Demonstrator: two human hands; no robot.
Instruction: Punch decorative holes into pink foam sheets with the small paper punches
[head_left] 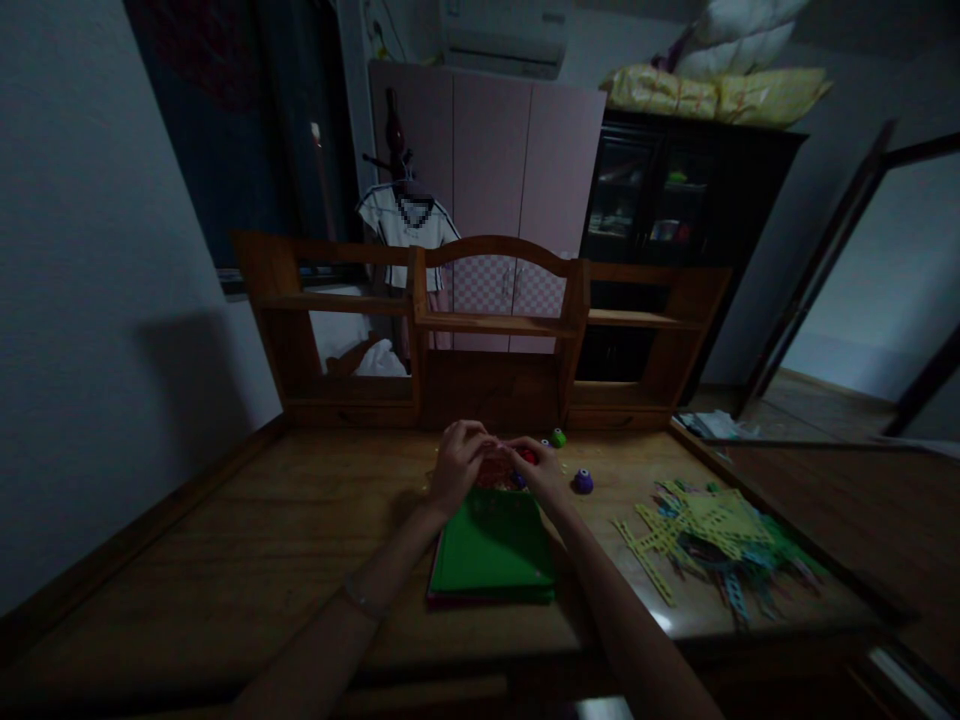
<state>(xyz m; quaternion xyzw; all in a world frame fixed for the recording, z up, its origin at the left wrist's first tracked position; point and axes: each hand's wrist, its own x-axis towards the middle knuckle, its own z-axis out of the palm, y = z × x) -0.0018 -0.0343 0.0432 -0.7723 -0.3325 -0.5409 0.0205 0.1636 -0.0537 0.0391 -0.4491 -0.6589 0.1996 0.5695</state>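
Note:
My left hand (459, 462) and my right hand (538, 468) come together over the far end of a green folder-like stack (495, 550) on the desk. The fingers of both hands are pinched close to each other, on something too small and dim to make out. Below and between them lies a reddish-orange, see-through heap or container (495, 470), partly hidden by the hands. A red piece (529, 456) shows by my right fingers. Just right of that hand stand a purple knob-like toy piece (583, 481) and a green one (558, 438).
A pile of yellow, green and blue plastic strips (712, 530) spreads over the desk's right side. A wooden shelf unit (499, 325) stands along the back edge. A wall (112, 300) bounds the left side. The room is dim.

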